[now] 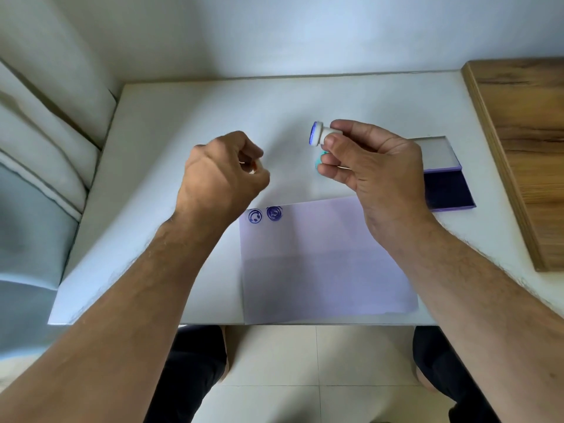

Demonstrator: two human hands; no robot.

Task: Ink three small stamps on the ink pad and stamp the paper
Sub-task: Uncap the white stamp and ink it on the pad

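Paper [323,264] nearest; beyond its far edge my right hand [366,166] pinches an inked stamp [319,137], left hand [225,169] fisted, contents unclear. Tilted landing risks smeared print.

white table [183,117] | paper [320,264] near front edge | ink pad [445,190] open, right — possibly touching paper

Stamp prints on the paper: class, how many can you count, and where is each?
2. Both sit at the paper's far left corner: one print by the edge, the other just right of it. The right hand may hide more.
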